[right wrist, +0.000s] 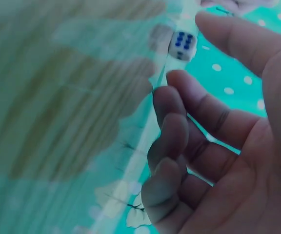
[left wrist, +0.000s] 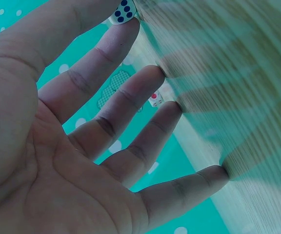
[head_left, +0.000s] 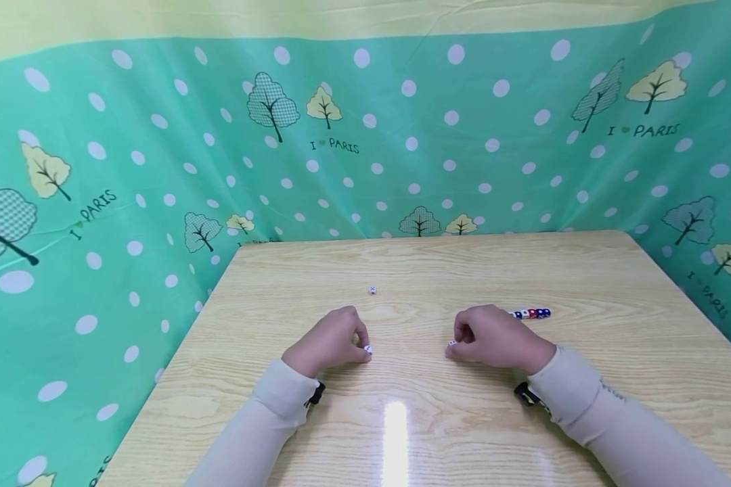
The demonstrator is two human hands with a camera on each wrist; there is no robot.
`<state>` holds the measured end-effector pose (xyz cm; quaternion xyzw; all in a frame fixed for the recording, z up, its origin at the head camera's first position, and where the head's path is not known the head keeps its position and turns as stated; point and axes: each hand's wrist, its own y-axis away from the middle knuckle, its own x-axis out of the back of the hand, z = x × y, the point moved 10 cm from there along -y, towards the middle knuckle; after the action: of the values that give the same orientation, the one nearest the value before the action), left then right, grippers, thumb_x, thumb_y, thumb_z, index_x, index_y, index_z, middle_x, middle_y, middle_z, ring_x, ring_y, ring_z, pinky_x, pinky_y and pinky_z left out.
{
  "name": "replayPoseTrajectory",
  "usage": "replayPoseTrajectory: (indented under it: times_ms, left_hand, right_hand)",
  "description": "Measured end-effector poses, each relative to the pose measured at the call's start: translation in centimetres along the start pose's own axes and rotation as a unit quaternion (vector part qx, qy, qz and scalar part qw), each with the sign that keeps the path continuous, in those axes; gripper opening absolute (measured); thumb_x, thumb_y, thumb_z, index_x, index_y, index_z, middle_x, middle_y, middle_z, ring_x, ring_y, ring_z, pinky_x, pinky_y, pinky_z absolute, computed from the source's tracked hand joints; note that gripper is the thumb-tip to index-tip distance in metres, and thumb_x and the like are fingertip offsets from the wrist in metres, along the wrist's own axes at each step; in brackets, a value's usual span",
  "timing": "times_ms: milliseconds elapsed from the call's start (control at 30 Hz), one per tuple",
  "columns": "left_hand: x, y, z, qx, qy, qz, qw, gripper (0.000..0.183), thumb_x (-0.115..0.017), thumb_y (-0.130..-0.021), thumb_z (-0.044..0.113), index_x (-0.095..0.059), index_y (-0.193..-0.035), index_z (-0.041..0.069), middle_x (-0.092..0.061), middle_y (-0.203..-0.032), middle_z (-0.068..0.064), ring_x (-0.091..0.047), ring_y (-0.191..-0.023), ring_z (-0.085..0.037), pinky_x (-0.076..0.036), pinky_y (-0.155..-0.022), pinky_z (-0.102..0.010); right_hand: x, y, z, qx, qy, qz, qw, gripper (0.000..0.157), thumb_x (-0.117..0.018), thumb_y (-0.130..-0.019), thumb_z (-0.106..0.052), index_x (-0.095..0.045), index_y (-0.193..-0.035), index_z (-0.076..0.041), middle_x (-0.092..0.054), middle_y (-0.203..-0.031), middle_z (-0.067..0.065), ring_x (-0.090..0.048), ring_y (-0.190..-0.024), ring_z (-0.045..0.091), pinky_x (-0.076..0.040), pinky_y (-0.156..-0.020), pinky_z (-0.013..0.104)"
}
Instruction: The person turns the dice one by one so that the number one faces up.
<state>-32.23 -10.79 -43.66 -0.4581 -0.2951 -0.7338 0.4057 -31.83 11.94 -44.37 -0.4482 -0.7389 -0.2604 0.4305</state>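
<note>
My left hand [head_left: 335,341] pinches a white die [head_left: 368,350] between thumb and index finger, low at the tabletop. In the left wrist view that die [left wrist: 124,12] shows blue pips, and the other fingertips touch the wood. Over on the right, my right hand [head_left: 496,338] is around a second white die [head_left: 452,343]. The right wrist view shows this die [right wrist: 182,45] on the table, between the parted thumb and index finger, with a gap to each. Its remaining fingers are loosely bent.
A lone white die [head_left: 372,290] lies farther back on the wooden table [head_left: 414,267]. Behind the right hand runs a row of blue, white and red dice [head_left: 533,314], partly hidden by that hand. A green dotted curtain [head_left: 365,135] hangs along the back and sides.
</note>
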Motion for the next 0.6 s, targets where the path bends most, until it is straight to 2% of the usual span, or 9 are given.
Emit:
replayPoseTrajectory:
  times_ms: [167,400,600]
  left_hand:
    - [-0.1,0.0,-0.1,-0.001,-0.002,0.001,1.0,0.021,-0.09,-0.08,0.021,-0.072,-0.069,0.023,-0.061,-0.094,0.0,-0.052,-0.079,-0.016,-0.046,-0.075,-0.033]
    - [-0.1,0.0,-0.2,0.001,0.0,-0.001,1.0,0.021,-0.09,-0.08,0.021,-0.072,-0.068,0.023,-0.061,-0.094,0.0,-0.052,-0.08,-0.017,-0.046,-0.075,-0.033]
    - [0.0,0.0,-0.1,0.002,-0.002,-0.001,1.0,0.02,-0.09,-0.08,0.021,-0.073,-0.069,0.022,-0.061,-0.095,-0.001,-0.052,-0.079,-0.017,-0.046,-0.075,-0.034]
  right_hand:
    - [0.2,0.1,-1.0,0.003,0.055,0.023,0.998,0.027,-0.084,-0.086,-0.034,-0.062,-0.074,-0.024,-0.055,-0.068,-0.011,-0.048,-0.063,0.009,-0.042,-0.061,0.028]
    - [0.3,0.1,-1.5,0.013,0.075,0.023,0.997,0.017,-0.082,-0.087,-0.023,-0.067,-0.08,-0.024,-0.056,-0.073,-0.011,-0.049,-0.068,0.01,-0.043,-0.064,0.029]
    - [0.3,0.3,-2.0,0.034,0.089,0.034,0.995,0.01,-0.084,-0.085,-0.022,-0.075,-0.091,-0.021,-0.06,-0.082,-0.013,-0.052,-0.072,0.006,-0.047,-0.068,0.027]
